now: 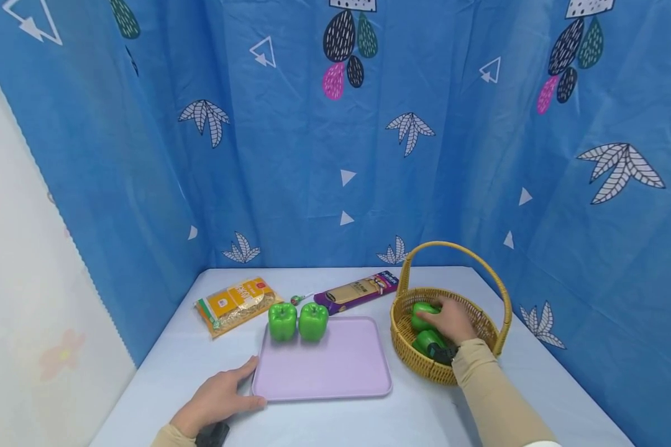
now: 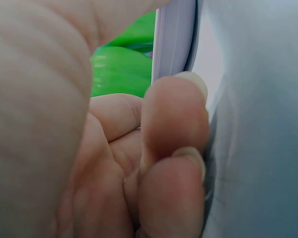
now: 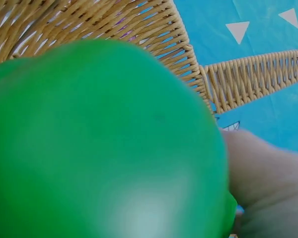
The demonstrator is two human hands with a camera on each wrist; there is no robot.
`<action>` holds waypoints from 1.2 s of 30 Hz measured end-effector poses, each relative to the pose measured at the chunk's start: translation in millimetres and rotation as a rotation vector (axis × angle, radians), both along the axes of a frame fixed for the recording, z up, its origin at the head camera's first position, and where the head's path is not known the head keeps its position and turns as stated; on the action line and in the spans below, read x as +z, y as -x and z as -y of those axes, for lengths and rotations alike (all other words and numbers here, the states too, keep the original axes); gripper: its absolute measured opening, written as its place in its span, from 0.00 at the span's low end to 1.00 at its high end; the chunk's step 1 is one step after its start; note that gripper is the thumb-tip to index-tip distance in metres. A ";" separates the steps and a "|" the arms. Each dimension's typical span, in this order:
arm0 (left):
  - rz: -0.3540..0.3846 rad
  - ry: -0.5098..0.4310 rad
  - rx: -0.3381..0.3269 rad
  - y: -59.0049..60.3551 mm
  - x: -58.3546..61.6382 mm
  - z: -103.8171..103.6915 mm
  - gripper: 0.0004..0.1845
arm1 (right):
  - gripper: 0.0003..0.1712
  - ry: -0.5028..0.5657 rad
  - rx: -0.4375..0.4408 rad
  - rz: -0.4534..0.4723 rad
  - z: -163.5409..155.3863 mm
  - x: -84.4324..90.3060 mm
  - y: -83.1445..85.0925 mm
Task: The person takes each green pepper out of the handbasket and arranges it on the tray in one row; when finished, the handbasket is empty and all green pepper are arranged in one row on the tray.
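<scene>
Two green peppers stand side by side at the far edge of a lilac tray. My left hand rests on the tray's near left corner, thumb along its edge; in the left wrist view the fingers press against the tray rim. My right hand reaches into a wicker basket and grips a green pepper, which fills the right wrist view. A second green pepper lies in the basket below the hand.
A yellow food packet, a small lollipop and a long purple-and-gold box lie behind the tray. Blue patterned curtains close in the table at the back and right. The basket's tall handle arches over my right hand.
</scene>
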State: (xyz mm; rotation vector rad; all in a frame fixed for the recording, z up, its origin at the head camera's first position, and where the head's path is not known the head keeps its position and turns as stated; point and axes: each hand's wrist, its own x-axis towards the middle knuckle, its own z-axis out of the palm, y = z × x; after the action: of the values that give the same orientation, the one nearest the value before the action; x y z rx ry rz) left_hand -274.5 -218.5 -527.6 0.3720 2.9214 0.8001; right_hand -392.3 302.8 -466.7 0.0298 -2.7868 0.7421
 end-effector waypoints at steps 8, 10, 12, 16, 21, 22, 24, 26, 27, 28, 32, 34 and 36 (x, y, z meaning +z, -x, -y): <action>0.004 -0.009 0.005 -0.4 1.6 -1.0 0.54 | 0.45 -0.132 0.050 0.056 4.4 1.2 -0.8; 0.005 -0.003 0.013 -0.2 1.6 -0.9 0.55 | 0.42 -0.097 0.074 0.054 6.2 2.0 -0.8; 0.007 0.003 0.018 0.0 1.4 -0.7 0.55 | 0.41 -0.043 0.087 0.061 7.3 2.7 -0.8; 0.005 0.000 0.015 0.7 1.0 -0.3 0.55 | 0.46 0.112 0.077 0.060 8.5 4.2 -0.4; 0.013 0.000 0.024 0.6 1.0 -0.6 0.55 | 0.50 0.214 0.075 0.051 8.8 5.3 -1.4; 0.014 0.000 0.025 0.5 0.9 -0.8 0.55 | 0.49 0.212 0.086 0.057 8.6 5.0 -1.8; 0.015 0.001 0.028 0.4 0.7 -1.0 0.55 | 0.47 0.215 0.093 0.074 8.2 4.0 -2.0; 0.012 0.001 0.024 0.3 0.3 -0.9 0.55 | 0.46 0.219 0.096 0.083 7.8 2.7 -2.0; 0.010 -0.001 0.020 0.2 0.3 -0.7 0.55 | 0.46 0.223 0.096 0.083 7.5 1.9 -2.0; 0.008 -0.003 0.016 0.0 0.5 -0.7 0.55 | 0.47 0.231 0.095 0.083 7.3 1.3 -2.1; 0.002 -0.007 0.001 -1.2 1.8 -0.7 0.54 | 0.47 0.250 0.085 0.084 6.6 1.5 -2.5; 0.008 -0.010 0.008 -1.5 2.5 -1.0 0.54 | 0.46 0.253 0.084 0.082 6.0 1.5 -2.4; 0.017 -0.009 0.015 -1.0 1.8 -1.3 0.54 | 0.46 0.253 0.085 0.080 5.1 0.6 -1.4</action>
State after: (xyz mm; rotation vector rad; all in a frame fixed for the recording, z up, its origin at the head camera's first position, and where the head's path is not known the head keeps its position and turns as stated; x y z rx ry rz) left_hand -273.5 -217.2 -525.8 0.3427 2.9087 0.8152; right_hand -390.8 297.7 -466.1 0.0728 -2.7572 1.1358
